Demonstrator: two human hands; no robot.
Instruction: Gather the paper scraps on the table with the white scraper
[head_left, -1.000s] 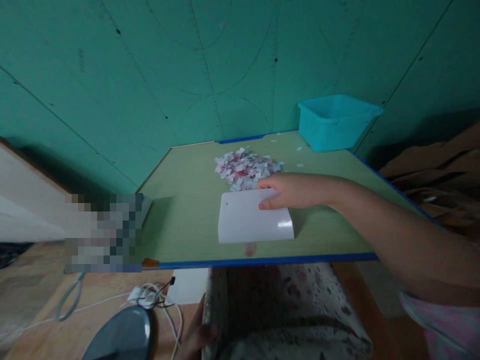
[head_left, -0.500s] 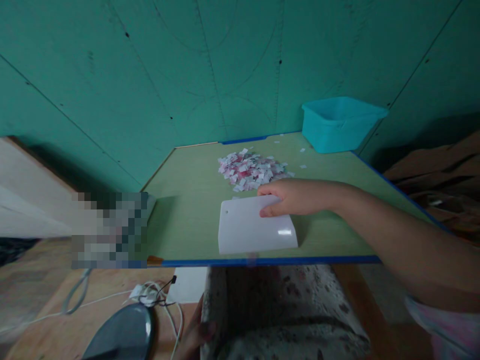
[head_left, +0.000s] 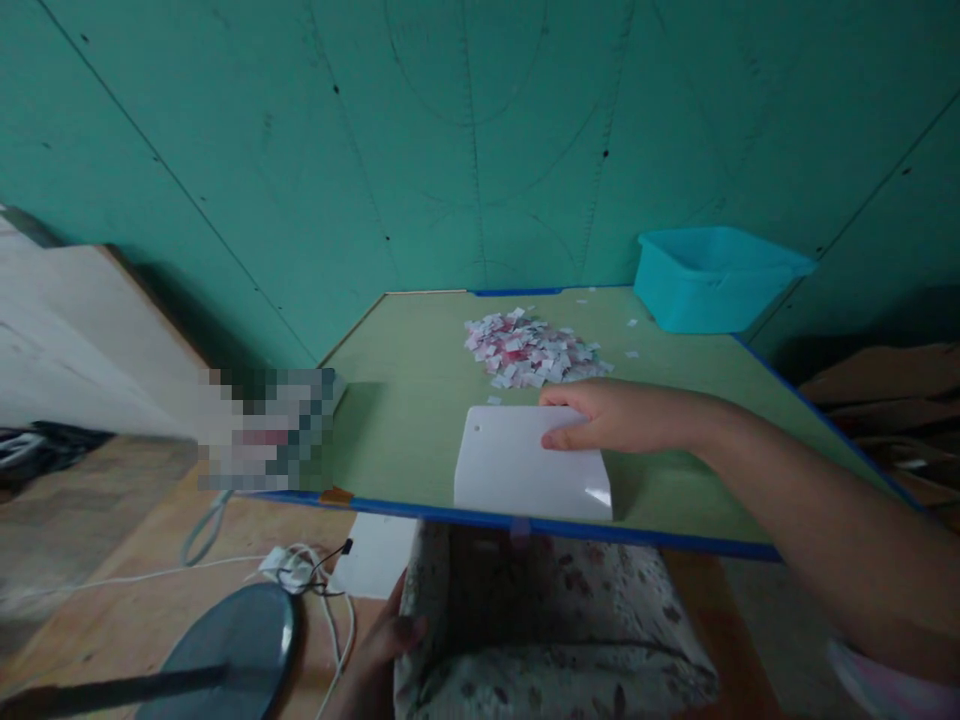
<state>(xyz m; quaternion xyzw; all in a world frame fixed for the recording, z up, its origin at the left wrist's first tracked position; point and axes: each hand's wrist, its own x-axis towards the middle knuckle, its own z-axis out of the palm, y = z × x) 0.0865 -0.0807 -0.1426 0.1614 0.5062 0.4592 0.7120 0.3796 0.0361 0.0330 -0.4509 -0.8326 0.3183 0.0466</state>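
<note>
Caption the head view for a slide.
Right hand holds a white sheet near paper scraps; left hand holds a patterned container below the table edge.

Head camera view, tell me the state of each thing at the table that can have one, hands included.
Right hand, gripping the white plastic sheet
Left hand, against the left side of the floral fabric box, its grip partly hidden
White plastic sheet, held, slightly bent
Paper scraps, mostly heaped, a few scattered
Floral fabric box, top open
Turquoise plastic bin, upright, top open, contents not visible
</note>
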